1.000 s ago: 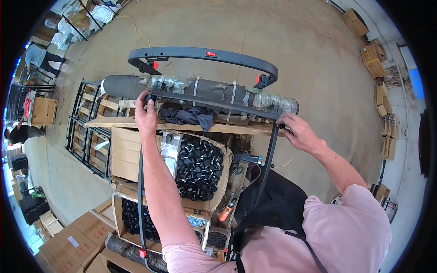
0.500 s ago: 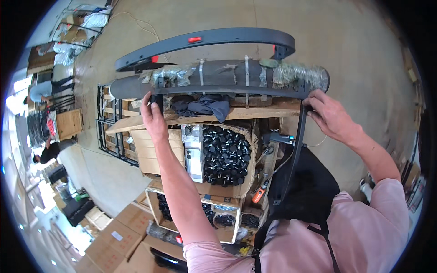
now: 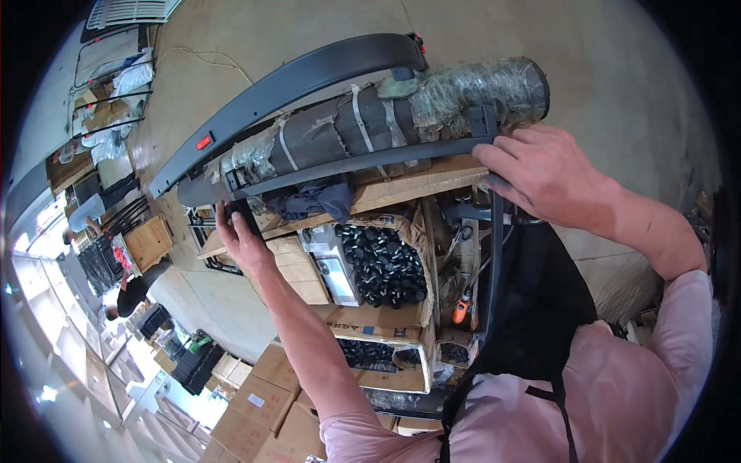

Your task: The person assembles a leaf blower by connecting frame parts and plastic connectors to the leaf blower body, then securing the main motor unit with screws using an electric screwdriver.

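A dark grey metal frame rests against a padded roll (image 3: 328,127) patched with clear plastic and pale straps. Its broad curved bar (image 3: 309,81), with a small red piece near the left end, arches beyond the roll. A straight crossbar (image 3: 363,163) runs along the roll's near side. My left hand (image 3: 251,245) is closed on a short black leg at the crossbar's left end. At the right corner my right hand (image 3: 548,170) grips the frame, where a long bar (image 3: 495,262) extends toward my black apron (image 3: 540,285). Some right fingertips are hidden.
Below the roll lie a wooden plank (image 3: 401,187) and a dark cloth (image 3: 318,201). An open carton of black knobs with threaded studs (image 3: 384,266) stands under them, beside scissors (image 3: 463,235) and an orange-handled tool (image 3: 462,305). Two people are at the far left.
The view has turned, so the roll and frame now slope up to the right. The curved bar's right end sits farther left along the roll. Both hands remain at the frame's corners.
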Motion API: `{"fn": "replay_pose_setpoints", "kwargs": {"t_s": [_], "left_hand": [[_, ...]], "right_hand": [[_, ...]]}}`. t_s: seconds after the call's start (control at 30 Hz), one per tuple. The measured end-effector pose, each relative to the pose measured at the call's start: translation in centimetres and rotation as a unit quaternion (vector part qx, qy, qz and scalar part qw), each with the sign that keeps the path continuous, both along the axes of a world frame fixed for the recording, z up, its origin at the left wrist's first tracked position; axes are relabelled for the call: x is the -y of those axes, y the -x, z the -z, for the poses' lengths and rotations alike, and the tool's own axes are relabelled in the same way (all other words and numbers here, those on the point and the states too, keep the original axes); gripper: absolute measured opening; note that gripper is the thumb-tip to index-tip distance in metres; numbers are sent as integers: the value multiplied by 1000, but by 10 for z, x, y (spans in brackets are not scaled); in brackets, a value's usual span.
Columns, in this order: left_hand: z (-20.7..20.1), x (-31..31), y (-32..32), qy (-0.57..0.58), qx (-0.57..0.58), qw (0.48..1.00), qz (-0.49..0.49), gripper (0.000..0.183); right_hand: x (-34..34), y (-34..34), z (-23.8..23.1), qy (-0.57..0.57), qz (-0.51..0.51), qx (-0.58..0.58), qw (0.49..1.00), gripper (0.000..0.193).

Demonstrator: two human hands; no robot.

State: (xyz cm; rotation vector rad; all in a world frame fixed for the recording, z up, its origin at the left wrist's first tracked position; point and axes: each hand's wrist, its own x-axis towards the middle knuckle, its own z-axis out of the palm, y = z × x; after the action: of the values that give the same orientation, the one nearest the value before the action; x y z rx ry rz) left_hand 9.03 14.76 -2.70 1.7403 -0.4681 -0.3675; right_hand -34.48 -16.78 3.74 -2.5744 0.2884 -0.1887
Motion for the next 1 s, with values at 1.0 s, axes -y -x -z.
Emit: {"fn": "replay_pose_setpoints", "kwargs": {"t_s": [1.0], "left_hand": [[-73,24,-28,-534,369,755,91,38]], "right_hand": [[-26,-32,-46,191,-101,-173,961,38]]}}
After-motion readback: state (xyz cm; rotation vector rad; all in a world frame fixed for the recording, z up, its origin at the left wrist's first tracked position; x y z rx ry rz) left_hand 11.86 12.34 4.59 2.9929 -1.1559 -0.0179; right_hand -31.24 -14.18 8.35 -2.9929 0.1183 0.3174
